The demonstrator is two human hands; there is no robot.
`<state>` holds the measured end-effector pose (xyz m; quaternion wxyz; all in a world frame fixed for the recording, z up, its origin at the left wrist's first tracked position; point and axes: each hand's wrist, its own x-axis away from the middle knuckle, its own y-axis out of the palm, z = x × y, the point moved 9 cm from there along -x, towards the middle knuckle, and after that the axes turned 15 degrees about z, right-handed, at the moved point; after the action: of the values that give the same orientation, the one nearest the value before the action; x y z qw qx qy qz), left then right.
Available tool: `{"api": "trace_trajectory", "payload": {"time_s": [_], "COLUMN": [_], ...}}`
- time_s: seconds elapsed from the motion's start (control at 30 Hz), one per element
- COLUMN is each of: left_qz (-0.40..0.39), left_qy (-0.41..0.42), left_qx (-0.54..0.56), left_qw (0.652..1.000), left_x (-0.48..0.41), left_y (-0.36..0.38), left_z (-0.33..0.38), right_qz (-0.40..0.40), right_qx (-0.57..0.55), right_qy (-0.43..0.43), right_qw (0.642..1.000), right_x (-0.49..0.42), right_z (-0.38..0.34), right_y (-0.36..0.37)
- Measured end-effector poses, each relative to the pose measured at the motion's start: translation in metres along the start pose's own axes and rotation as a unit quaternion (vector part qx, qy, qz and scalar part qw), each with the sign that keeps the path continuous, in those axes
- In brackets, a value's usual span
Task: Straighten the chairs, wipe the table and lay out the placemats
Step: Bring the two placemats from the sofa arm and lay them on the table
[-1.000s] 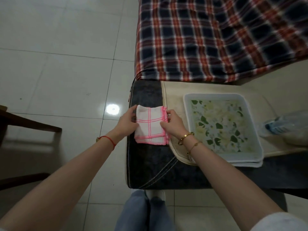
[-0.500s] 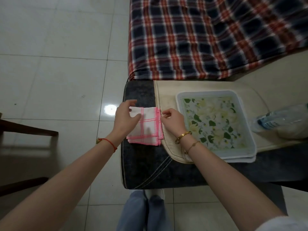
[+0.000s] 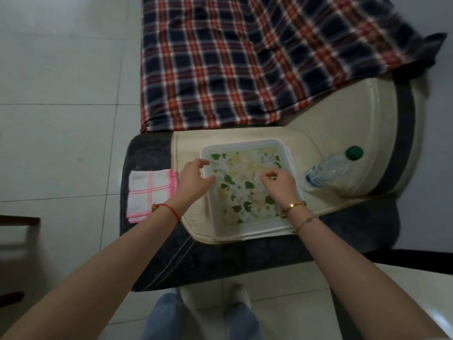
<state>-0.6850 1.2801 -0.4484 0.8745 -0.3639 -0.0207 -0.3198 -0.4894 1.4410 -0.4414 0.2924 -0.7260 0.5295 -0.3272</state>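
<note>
From my remote station I saw the stack of square white-bordered placemats (image 3: 242,165), printed with green leaves and pale flowers, lying flat on the beige panel of the dark grey cushioned seat (image 3: 220,261). The left hand (image 3: 193,179) was at the stack's left edge, thumb and forefinger apart with nothing between them, a narrow open reach. The right hand (image 3: 278,184) sat over the middle of the top mat with fingers curled down and thumb close to forefinger. I could not tell whether it pinched the mat. The folded white cloth with pink stripes (image 3: 149,192) lay on the seat's left end, just beside the left wrist and apart from both hands. A clear plastic bottle with a green cap (image 3: 328,168) lay on its side to the right of the stack. A red and navy plaid blanket (image 3: 245,62) lay beyond, and a dark wooden chair (image 3: 17,219) showed at the left edge
</note>
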Motion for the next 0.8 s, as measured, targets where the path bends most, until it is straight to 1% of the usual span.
{"api": "trace_trajectory", "payload": {"time_s": [0.2,0.37,0.47,0.57,0.7,0.8], "left_qz": [0.022,0.024,0.038,0.058,0.062,0.084], "left_qy": [-0.061,-0.116,-0.119,-0.148,-0.164,-0.173], "left_qx": [-0.039,-0.044,-0.056,-0.063,-0.033,0.003], "left_qw": [0.997,0.992,0.991,0.985,0.984,0.981], "left_x": [0.014,0.027,0.029,0.031,0.034,0.032], "left_y": [0.050,0.073,0.077,0.075,0.075,0.069], "left_z": [-0.009,-0.022,-0.022,-0.027,-0.036,-0.043], "right_qz": [-0.063,-0.081,-0.071,-0.057,-0.045,-0.036], "right_qx": [0.073,0.115,0.123,0.122,0.124,0.119], "right_qy": [-0.003,-0.010,-0.022,-0.017,0.003,0.022], "right_qw": [0.995,0.990,0.990,0.991,0.991,0.992], "right_x": [-0.031,-0.040,-0.041,-0.042,-0.043,-0.046], "right_z": [0.072,0.109,0.115,0.116,0.118,0.119], "right_y": [-0.018,-0.013,-0.011,-0.009,-0.008,-0.009]}}
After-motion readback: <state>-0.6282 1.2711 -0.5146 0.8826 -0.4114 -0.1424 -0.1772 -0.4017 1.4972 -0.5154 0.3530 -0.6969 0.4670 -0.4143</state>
